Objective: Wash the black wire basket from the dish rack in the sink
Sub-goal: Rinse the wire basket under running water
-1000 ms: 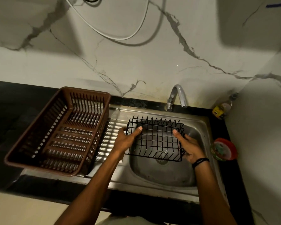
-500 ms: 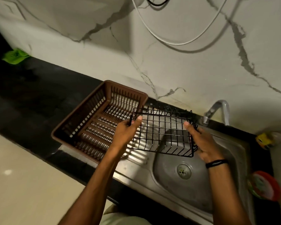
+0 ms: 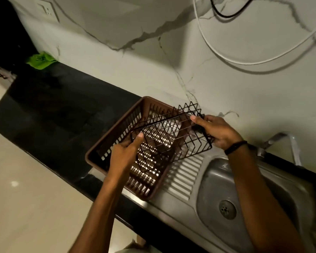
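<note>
I hold the black wire basket [image 3: 171, 137] in the air with both hands, tilted, above the brown plastic dish rack [image 3: 117, 128] and the ribbed drainboard. My left hand [image 3: 125, 154] grips its near left rim, thumb over the top wire. My right hand [image 3: 217, 132] grips its far right end, with a black band on the wrist. The steel sink [image 3: 212, 179] with its round drain lies to the right, below my right forearm. The tap [image 3: 281, 139] stands at the sink's back edge.
The ribbed steel drainboard [image 3: 182, 178] lies between rack and sink bowl. A black counter [image 3: 58, 106] runs off to the left, with a green cloth [image 3: 40, 60] at its far end. A white cable and a black cable hang on the marble wall.
Both hands carried the basket up out of the sink and leftward, so it now hangs over the dish rack. The view swung left with it.
</note>
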`<state>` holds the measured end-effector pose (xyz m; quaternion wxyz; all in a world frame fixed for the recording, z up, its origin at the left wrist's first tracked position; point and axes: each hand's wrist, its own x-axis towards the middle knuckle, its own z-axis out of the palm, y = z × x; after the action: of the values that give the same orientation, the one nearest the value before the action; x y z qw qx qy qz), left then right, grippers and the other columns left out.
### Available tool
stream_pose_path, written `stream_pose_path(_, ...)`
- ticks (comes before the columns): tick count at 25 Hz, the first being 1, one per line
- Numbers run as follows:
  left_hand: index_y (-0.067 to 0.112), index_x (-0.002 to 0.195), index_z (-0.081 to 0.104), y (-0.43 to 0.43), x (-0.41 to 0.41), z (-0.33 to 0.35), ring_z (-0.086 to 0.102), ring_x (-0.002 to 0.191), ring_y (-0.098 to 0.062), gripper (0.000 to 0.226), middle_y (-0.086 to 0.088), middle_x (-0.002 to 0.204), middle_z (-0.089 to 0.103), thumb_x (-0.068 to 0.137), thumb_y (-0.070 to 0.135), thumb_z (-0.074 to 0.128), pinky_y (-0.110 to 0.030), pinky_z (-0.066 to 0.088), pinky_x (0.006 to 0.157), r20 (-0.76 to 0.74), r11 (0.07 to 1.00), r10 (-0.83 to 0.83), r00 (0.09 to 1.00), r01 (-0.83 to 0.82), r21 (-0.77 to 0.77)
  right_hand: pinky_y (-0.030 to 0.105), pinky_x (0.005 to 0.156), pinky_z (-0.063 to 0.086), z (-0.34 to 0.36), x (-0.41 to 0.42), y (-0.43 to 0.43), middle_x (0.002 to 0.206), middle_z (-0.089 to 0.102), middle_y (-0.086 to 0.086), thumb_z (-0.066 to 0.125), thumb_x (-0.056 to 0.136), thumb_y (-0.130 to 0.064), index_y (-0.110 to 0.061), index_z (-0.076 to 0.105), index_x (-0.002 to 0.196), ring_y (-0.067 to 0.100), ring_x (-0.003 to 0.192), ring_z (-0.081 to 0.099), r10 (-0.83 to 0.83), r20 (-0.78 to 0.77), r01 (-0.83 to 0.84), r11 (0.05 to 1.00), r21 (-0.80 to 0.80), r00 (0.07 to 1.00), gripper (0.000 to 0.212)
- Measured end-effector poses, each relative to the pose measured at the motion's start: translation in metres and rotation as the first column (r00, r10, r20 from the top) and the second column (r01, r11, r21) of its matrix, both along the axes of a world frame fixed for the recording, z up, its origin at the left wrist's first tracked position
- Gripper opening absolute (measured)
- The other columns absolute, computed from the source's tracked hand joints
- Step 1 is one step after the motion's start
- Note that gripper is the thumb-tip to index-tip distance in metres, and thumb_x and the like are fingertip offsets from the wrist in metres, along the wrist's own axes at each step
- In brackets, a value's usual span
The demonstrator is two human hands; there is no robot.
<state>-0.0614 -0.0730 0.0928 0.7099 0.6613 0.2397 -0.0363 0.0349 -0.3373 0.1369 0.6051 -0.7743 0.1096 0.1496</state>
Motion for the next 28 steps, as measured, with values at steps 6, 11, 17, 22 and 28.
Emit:
stream_pose_path(6,0.006,0.102,0.073,0.024,0.001,-0.016,0.077,0.084,-0.021,0.025,-0.005,0.091,0.079,0.093,0.03,0.071,-0.038,0.059,0.081,-0.046,0.997,0.055,0.997,-0.057,-0.043,0.026,0.069,0.055,-0.006,0.077,0.056,0.111,0.067,0.002,0.079,0.079,-0.04,-0.008,0.066,0.117,0.016,0.092,0.061,0.23,-0.211,-0.256,0.961,-0.107,0.95,0.052)
stream_pose_path(11,0.018,0.11,0.069,0.022,0.004,-0.057,0.074,0.099,-0.024,0.018,-0.003,0.105,0.077,0.092,0.017,0.073,-0.05,0.059,0.09,-0.079,0.997,0.069,0.995,-0.072,-0.034,0.038,0.103,0.033,-0.038,0.112,0.091,0.144,0.05,0.004,0.076,0.082,-0.035,-0.014,0.061,0.13,0.023,0.132,0.043,0.302,-0.278,-0.37,0.898,-0.237,0.912,0.055)
stream_pose_path(17,0.006,0.103,0.069,0.016,0.018,-0.097,0.071,0.081,-0.025,0.012,-0.014,0.103,0.074,0.094,0.014,0.069,-0.037,0.058,0.066,-0.262,0.993,0.104,0.96,-0.115,-0.026,0.049,0.115,0.029,-0.082,0.137,0.119,0.15,0.044,0.01,0.078,0.078,-0.038,-0.011,0.05,0.14,0.029,0.137,0.041,0.329,-0.33,-0.433,0.844,-0.317,0.885,0.073)
stream_pose_path(22,0.005,0.101,0.067,0.013,0.024,-0.107,0.069,0.087,-0.026,0.007,-0.015,0.101,0.072,0.098,0.009,0.063,-0.042,0.058,0.078,-0.312,0.992,0.114,0.943,-0.127,-0.021,0.045,0.116,0.031,-0.105,0.15,0.128,0.148,0.046,0.012,0.081,0.074,-0.041,-0.008,0.05,0.138,0.028,0.136,0.043,0.347,-0.327,-0.453,0.824,-0.342,0.879,0.079)
stream_pose_path(28,0.005,0.103,0.067,0.017,0.032,-0.12,0.068,0.091,-0.03,0.012,-0.021,0.108,0.072,0.098,0.015,0.065,-0.054,0.056,0.093,-0.377,0.991,0.125,0.918,-0.134,0.001,0.043,0.116,0.028,-0.119,0.156,0.134,0.151,0.041,0.012,0.077,0.081,-0.038,-0.008,0.05,0.139,0.029,0.139,0.038,0.332,-0.338,-0.45,0.809,-0.377,0.88,0.071)
